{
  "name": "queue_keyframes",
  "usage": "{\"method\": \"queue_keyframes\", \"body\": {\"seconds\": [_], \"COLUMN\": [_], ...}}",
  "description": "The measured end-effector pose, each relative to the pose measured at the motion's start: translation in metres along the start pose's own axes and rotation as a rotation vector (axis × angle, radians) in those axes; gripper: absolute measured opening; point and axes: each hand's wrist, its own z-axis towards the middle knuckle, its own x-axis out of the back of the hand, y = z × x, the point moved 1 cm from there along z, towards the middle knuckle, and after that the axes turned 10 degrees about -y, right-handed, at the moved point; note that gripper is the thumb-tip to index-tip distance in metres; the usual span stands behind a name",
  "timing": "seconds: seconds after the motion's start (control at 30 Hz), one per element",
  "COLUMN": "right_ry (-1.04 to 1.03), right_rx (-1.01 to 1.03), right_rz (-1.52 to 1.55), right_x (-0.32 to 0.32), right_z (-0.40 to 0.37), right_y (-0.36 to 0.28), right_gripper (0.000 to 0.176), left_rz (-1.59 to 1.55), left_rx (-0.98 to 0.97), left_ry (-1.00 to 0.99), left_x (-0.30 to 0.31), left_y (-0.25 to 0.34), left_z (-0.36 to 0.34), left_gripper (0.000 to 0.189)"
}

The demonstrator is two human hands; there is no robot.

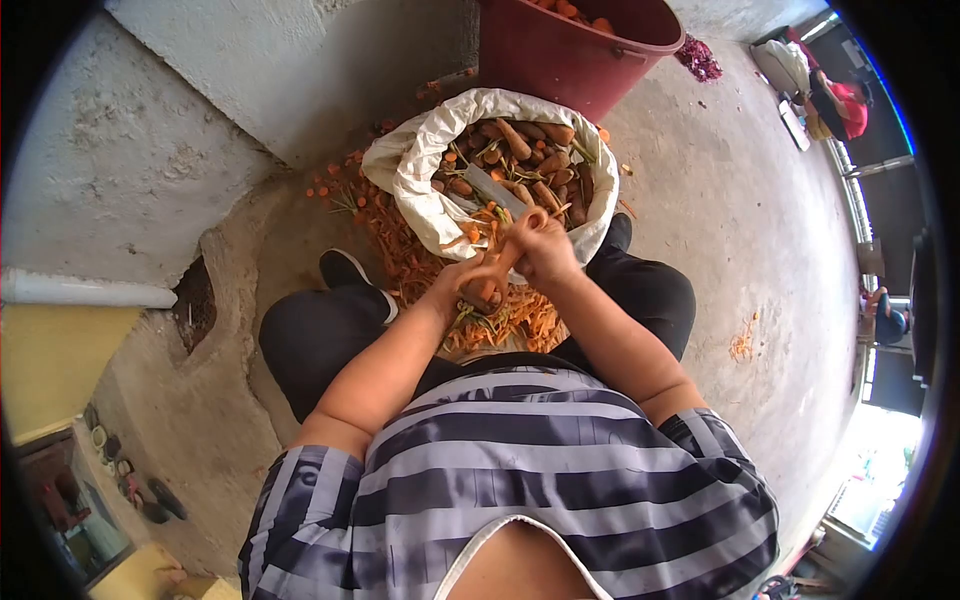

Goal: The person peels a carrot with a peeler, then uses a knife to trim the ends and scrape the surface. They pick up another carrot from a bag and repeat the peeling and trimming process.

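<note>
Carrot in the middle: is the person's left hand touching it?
Touching. The head view shows the left hand closed around the carrot at its near end, with no gap. The right hand holds a knife by its far end.

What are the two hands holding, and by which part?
Left hand grips a carrot at its near end; right hand holds a knife by the handle, blade out over the sack.
</note>
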Motion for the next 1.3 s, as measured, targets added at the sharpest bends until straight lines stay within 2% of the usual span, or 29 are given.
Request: {"method": "queue_keyframes", "body": {"seconds": [0.03, 0.07, 0.1, 0.17, 0.23, 0.27, 0.3, 0.4, 0.43, 0.47, 0.5, 0.53, 0.6, 0.63, 0.67, 0.7, 0.77, 0.8, 0.9, 0.93, 1.0, 1.1, 1.17, 1.2, 1.3], "right_ry": [-0.078, 0.056, 0.207, 0.363, 0.375, 0.396, 0.333, 0.126, 0.043, -0.068, 0.017, 0.104, 0.209, 0.313, 0.422, 0.501, 0.522, 0.506, 0.451, 0.427, 0.358, 0.139, -0.021, -0.094, -0.092], "right_rx": [-0.036, -0.033, 0.036, -0.006, 0.221, 0.202, 0.142, -0.010, -0.033, 0.005, 0.011, 0.017, 0.039, -0.019, 0.235, 0.229, 0.205, 0.204, 0.187, 0.185, 0.188, 0.005, 0.025, 0.087, 0.053], "right_rz": [-0.039, 0.008, 0.030, -0.138, 0.026, 0.080, 0.054, -0.022, -0.042, 0.072, 0.056, 0.041, 0.043, -0.018, -0.067, -0.045, 0.079, 0.069, 0.106, 0.167, 0.336, 0.341, 0.225, 0.199, 0.188], "right_x": [0.001, 0.018, 0.028, 0.074, 0.079, 0.072, 0.055, 0.012, 0.003, -0.002, 0.002, 0.009, 0.041, 0.064, 0.076, 0.070, 0.116, 0.114, 0.102, 0.094, 0.081, 0.048, 0.019, 0.005, 0.000], "right_z": [0.001, 0.018, 0.032, 0.052, 0.050, 0.043, 0.033, 0.006, 0.001, 0.000, 0.005, 0.014, 0.036, 0.048, 0.058, 0.045, 0.054, 0.051, 0.033, 0.028, 0.026, 0.020, 0.015, 0.015, 0.023], "right_y": [0.008, 0.022, 0.023, 0.009, -0.008, -0.014, -0.019, -0.002, 0.009, 0.015, 0.017, 0.016, 0.008, 0.004, 0.001, -0.020, -0.009, -0.010, -0.007, -0.008, -0.012, -0.018, -0.007, -0.001, 0.006], "right_gripper": [0.015, 0.016, 0.017, 0.019, 0.021, 0.018, 0.017, 0.017, 0.018, 0.019, 0.018, 0.018, 0.019, 0.021, 0.021, 0.019, 0.018, 0.017, 0.017, 0.017, 0.020, 0.026, 0.027, 0.028, 0.026], "left_rz": [-0.036, 0.127, 0.032, -0.159, -0.059, -0.051, -0.046, 0.227, 0.149, 0.072, -0.006, 0.167, 0.007, -0.075, 0.003, 0.184, 0.534, 0.839, 1.413, 1.304, 0.971, 0.421, 0.154, -0.062, 0.139], "left_rx": [-0.029, -0.045, 0.016, 0.134, 0.127, 0.105, 0.081, -0.071, -0.060, -0.047, -0.032, -0.006, 0.044, 0.071, 0.071, -0.062, -0.331, -0.517, -0.829, -0.768, -0.647, -0.395, -0.209, -0.195, -0.154], "left_ry": [0.024, 0.014, -0.086, -0.285, -0.121, -0.058, 0.003, -0.167, -0.134, -0.102, -0.069, 0.077, -0.144, -0.255, -0.290, -0.217, -0.064, -0.036, 0.126, 0.195, 0.188, 0.123, 0.089, -0.011, -0.039], "left_x": [-0.004, -0.005, 0.004, 0.027, -0.001, -0.010, -0.013, 0.000, 0.003, 0.004, 0.005, -0.015, 0.001, 0.006, -0.003, -0.015, -0.039, -0.044, -0.041, -0.041, -0.029, -0.016, -0.007, -0.007, -0.005], "left_y": [0.001, 0.003, -0.003, -0.018, -0.003, 0.001, 0.003, 0.004, 0.002, -0.002, -0.005, 0.006, -0.002, -0.006, 0.001, 0.007, 0.015, 0.019, 0.030, 0.029, 0.026, 0.021, 0.018, 0.015, 0.014], "left_z": [-0.003, -0.008, -0.002, 0.016, -0.002, -0.006, -0.007, -0.008, -0.004, 0.002, 0.005, -0.011, -0.001, 0.002, -0.005, -0.008, -0.012, -0.017, -0.020, -0.021, -0.011, 0.000, 0.001, 0.003, 0.001], "left_gripper": [0.039, 0.040, 0.040, 0.040, 0.040, 0.041, 0.042, 0.045, 0.045, 0.044, 0.044, 0.041, 0.041, 0.041, 0.038, 0.036, 0.033, 0.031, 0.029, 0.028, 0.028, 0.036, 0.037, 0.035, 0.035]}}
